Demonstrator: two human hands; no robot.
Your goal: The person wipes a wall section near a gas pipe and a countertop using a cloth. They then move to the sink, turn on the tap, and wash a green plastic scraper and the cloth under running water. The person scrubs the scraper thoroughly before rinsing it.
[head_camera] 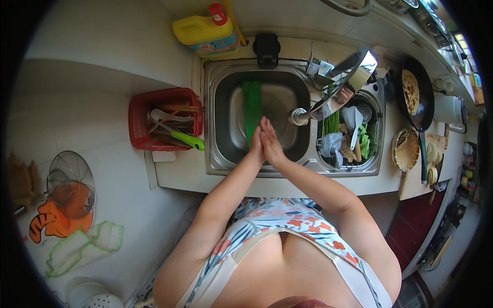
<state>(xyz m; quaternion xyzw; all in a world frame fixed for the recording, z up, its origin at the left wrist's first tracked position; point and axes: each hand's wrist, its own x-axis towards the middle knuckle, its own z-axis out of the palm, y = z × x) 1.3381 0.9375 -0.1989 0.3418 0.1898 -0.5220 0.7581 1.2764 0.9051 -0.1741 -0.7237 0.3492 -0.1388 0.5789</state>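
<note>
My left hand (257, 141) and my right hand (272, 143) are pressed palm to palm over the left basin of a stainless-steel sink (227, 111). Their fingers lie flat together and point away from me. No object shows between the palms, though their inner faces are hidden. Beneath the fingertips, a green strip (252, 102) lies along the basin floor, partly covered by my hands. To the right of my hands rises a chrome faucet (298, 116).
The smaller right basin holds a wire rack with greens, a white-handled brush (357, 127) and a plastic bag (331, 144). Leftward stands a red basket (140, 131) of utensils. A yellow jug (200, 32) is behind. A frying pan (423, 96) with flatbread sits right, near a woven basket (404, 150).
</note>
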